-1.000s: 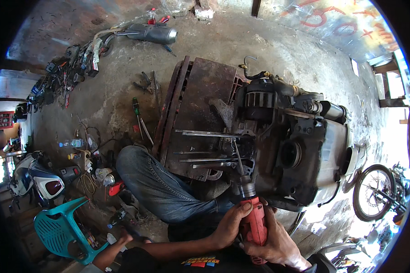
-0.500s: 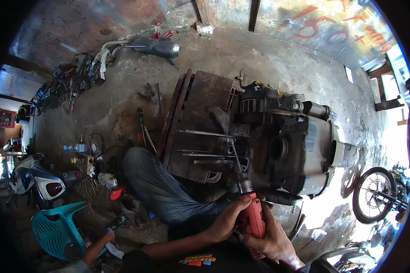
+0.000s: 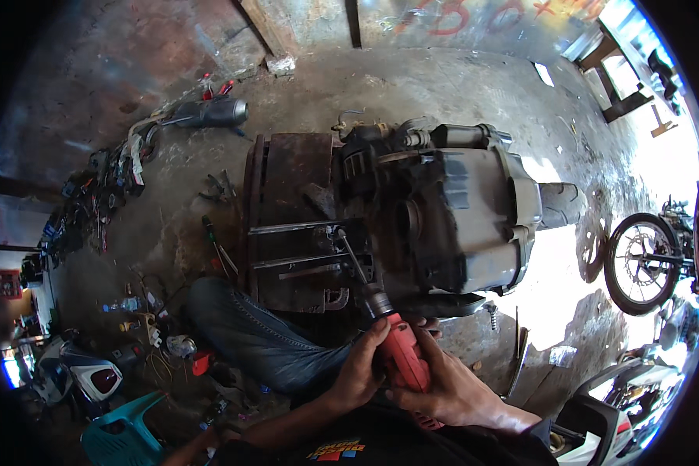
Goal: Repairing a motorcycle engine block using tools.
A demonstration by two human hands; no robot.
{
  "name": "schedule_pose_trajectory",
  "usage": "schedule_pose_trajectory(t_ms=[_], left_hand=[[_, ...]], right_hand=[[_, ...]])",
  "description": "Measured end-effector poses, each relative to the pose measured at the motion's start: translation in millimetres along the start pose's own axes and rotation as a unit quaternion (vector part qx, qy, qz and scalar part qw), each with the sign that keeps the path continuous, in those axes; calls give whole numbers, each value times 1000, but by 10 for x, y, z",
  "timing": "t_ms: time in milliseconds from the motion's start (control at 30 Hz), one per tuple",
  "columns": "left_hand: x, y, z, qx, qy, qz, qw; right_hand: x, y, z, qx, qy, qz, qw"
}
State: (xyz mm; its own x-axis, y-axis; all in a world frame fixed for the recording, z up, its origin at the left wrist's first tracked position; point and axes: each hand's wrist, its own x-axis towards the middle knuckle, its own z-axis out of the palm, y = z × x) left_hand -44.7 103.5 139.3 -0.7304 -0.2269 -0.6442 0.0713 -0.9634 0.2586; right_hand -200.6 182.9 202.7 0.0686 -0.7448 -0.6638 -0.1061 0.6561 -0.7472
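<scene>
A red power drill (image 3: 406, 353) is gripped in both hands over my lap. My left hand (image 3: 359, 369) closes round its left side, thumb near the dark chuck. My right hand (image 3: 452, 382) wraps the body and handle from the right; some fingers are hidden beneath. From the chuck a long thin metal shaft (image 3: 352, 255) runs forward to the open end of a greasy engine (image 3: 481, 206). Whether its tip touches the engine is too small to tell. Long metal studs (image 3: 295, 227) stick out leftward from the engine over a rusty metal stand (image 3: 295, 167).
My bent knee (image 3: 225, 314) is left of the stand. Pliers (image 3: 221, 186), a grey exhaust muffler (image 3: 213, 113) and heaped parts (image 3: 93, 198) lie on the floor. A teal plastic chair (image 3: 124, 435) is at lower left. A motorcycle wheel (image 3: 643, 264) stands at right.
The view has turned rightward, so the engine, stand and drill appear farther left. Both hands keep their hold on the drill, its shaft still directed at the engine's end.
</scene>
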Motion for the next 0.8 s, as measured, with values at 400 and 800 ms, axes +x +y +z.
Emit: schedule_pose_trajectory(t_ms=[400, 800], left_hand=[[11, 49, -27, -53, 31, 28, 998], [-6, 38, 9, -55, 81, 32, 995]], right_hand=[[166, -161, -46, -26, -17, 2, 1000], [211, -123, -36, -74, -24, -8, 997]])
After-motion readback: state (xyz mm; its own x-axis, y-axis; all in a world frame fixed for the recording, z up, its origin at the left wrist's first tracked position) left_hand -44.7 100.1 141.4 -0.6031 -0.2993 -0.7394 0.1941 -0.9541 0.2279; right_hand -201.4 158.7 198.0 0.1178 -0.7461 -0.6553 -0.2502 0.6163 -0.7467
